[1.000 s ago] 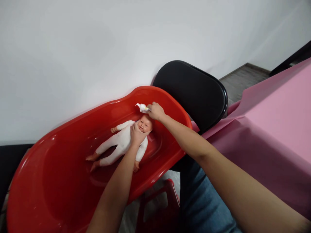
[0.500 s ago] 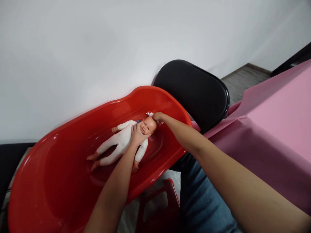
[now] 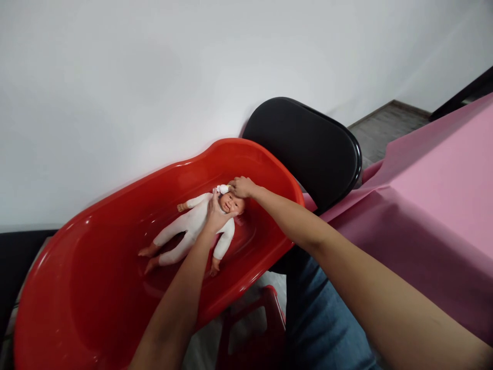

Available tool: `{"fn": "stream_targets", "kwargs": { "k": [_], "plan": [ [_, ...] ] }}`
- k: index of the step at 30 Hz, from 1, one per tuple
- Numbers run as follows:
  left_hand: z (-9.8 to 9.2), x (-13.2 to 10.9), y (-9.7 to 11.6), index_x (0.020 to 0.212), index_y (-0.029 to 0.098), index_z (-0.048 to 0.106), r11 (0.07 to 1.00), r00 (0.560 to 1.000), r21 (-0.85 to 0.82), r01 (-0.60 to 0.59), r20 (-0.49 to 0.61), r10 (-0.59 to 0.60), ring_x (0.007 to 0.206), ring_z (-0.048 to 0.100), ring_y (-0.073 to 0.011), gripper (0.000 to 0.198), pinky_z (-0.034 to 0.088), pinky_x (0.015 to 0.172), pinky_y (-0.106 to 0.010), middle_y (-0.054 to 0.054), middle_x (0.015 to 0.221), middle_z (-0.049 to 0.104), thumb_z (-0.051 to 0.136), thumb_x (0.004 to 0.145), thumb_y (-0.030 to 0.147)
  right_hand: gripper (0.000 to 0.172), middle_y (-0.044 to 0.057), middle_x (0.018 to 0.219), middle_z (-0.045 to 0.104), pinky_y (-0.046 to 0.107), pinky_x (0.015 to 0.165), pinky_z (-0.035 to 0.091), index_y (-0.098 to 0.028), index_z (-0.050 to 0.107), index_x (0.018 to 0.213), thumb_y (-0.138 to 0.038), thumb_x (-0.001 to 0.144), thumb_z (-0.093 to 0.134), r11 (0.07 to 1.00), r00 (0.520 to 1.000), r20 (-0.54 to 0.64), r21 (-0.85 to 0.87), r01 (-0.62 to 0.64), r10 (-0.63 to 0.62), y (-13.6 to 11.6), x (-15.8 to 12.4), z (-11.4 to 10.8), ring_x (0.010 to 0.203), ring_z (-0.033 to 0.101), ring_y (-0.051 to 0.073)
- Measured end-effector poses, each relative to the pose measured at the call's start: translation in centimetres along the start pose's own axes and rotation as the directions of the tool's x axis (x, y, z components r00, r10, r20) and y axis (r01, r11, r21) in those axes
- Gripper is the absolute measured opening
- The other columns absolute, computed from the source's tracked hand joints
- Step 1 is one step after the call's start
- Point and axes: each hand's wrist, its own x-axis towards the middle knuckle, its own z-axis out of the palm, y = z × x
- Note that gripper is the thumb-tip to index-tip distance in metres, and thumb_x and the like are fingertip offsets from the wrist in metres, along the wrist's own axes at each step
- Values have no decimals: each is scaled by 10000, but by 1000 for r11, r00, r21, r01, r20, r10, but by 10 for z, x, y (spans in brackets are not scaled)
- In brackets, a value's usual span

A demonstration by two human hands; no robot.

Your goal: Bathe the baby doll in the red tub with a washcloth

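White walls (image 3: 115,87) fill the background, and a strip of grey wood-effect flooring (image 3: 385,123) is seen beyond a black padded seat (image 3: 300,149). A pink sheet (image 3: 435,190) is draped across the right side, while a dark red stool (image 3: 250,329) and a denim-covered leg (image 3: 319,313) are seen below.

A red plastic baby bathtub (image 3: 115,257) is set against the wall, with its narrower end just beside the black seat. A baby doll (image 3: 192,226) in a white sleepsuit is laid on its back inside the tub, its head toward the narrower end and its feet toward the wider end.

The doll's chin and neck are cupped by the left hand (image 3: 217,216), with the fingers curled up along its cheek. A small white-and-yellow object (image 3: 222,189) is gripped by the right hand (image 3: 242,187), whose fingers are closed around its yellow end, and it is held against the top of the doll's head. Its exact kind cannot be told.

Compared with the previous frame, the object is seen more fully, and the right hand is placed closer to the left hand.
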Motion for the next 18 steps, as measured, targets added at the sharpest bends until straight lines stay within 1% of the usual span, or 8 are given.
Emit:
{"fn": "stream_targets", "kwargs": {
  "k": [2, 4, 6, 7, 10, 13, 15, 18],
  "plan": [
    [-6, 5, 1, 1768, 260, 157, 999, 998, -38, -24, -60, 21, 1635, 326, -357, 1117, 349, 1293, -550, -213, 1756, 300, 826, 883, 388, 243, 55, 1194, 784, 189, 982, 461, -145, 746, 1098, -334, 1070, 595, 1000, 1000, -7, 8, 0, 0, 3, 1, 2, 1202, 622, 153],
    [-9, 14, 3, 1731, 252, 321, 996, 992, 6, -84, -92, 84, 1642, 306, -347, 825, 312, 1314, -555, -192, 1748, 319, 673, 993, 361, 299, 43, 1196, 781, 192, 995, 457, -141, 737, 1101, -348, 1106, 521, 1000, 1000, -15, 16, -3, 3, 7, -3, 3, 1212, 612, 146],
    [-8, 26, 3, 1628, 250, 514, 990, 991, 79, -119, -47, 123, 1609, 366, -356, 600, 285, 1318, -595, -175, 1672, 455, 562, 1033, 305, 356, 41, 1165, 783, 196, 999, 459, -132, 732, 1095, -366, 1128, 465, 1000, 1000, -15, 29, 7, -7, 13, -10, 2, 1193, 617, 145],
    [-6, 33, 3, 1580, 244, 574, 989, 993, 96, -113, -9, 114, 1567, 429, -356, 543, 298, 1309, -604, -175, 1605, 533, 521, 1042, 288, 370, 44, 1148, 783, 198, 1000, 460, -128, 733, 1092, -368, 1132, 455, 999, 1000, -4, 39, 27, -27, 17, -15, 0, 1180, 623, 147],
    [-1, 48, -5, 1492, 191, 654, 996, 999, 80, -31, 34, 29, 1355, 620, -336, 492, 428, 1232, -550, -188, 1384, 666, 465, 1054, 308, 324, 58, 1210, 768, 218, 1037, 464, -148, 746, 1145, -339, 1114, 486, 993, 993, 45, 42, 110, -112, 26, -24, -8, 1224, 633, 176],
    [-3, 54, -16, 1344, 182, 732, 996, 1000, 92, 6, 14, -8, 1177, 678, -326, 430, 508, 1148, -519, -171, 1216, 707, 469, 1031, 317, 271, 24, 1450, 679, 271, 1106, 482, -300, 743, 1263, -323, 1063, 561, 991, 995, 28, -94, 100, -98, 25, -20, -16, 1426, 557, 223],
    [-7, 53, -22, 1222, 200, 762, 992, 999, 127, -3, 46, -3, 1081, 685, -331, 371, 523, 1112, -544, -155, 1120, 733, 472, 1011, 296, 318, 10, 1572, 590, 308, 1132, 489, -354, 716, 1325, -312, 1029, 609, 979, 997, -10, -194, 67, -71, 17, -12, -17, 1517, 479, 238],
    [-12, 50, -23, 1199, 194, 749, 989, 999, 144, -10, 52, 2, 1083, 687, -346, 341, 538, 1080, -557, -163, 1139, 748, 511, 963, 258, 342, 84, 1590, 567, 323, 1142, 474, -238, 688, 1355, -265, 1022, 615, 968, 997, -35, -243, 56, -66, 9, -8, -11, 1500, 483, 243]
  ]
}}
